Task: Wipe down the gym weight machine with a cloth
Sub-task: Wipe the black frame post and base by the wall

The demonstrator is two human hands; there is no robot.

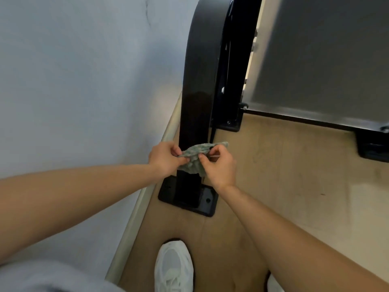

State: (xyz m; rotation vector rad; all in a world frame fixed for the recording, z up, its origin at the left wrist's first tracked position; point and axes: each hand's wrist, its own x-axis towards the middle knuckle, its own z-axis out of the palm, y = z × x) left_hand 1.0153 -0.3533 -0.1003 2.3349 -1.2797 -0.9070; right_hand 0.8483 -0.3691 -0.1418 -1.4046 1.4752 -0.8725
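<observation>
Cloth: crumpled green-and-white rag (194,159), centre frame, against glossy black curved machine post (199,85).
Left hand (165,158): pinching rag's left edge.
Right hand (219,165): pinching rag's right edge.

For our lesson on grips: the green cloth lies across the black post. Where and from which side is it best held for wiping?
Pinch the cloth by its two ends, left hand from left of the post, right hand from its right. It is limp and spans the post's front, so held ends should keep it stretched flat.
</observation>
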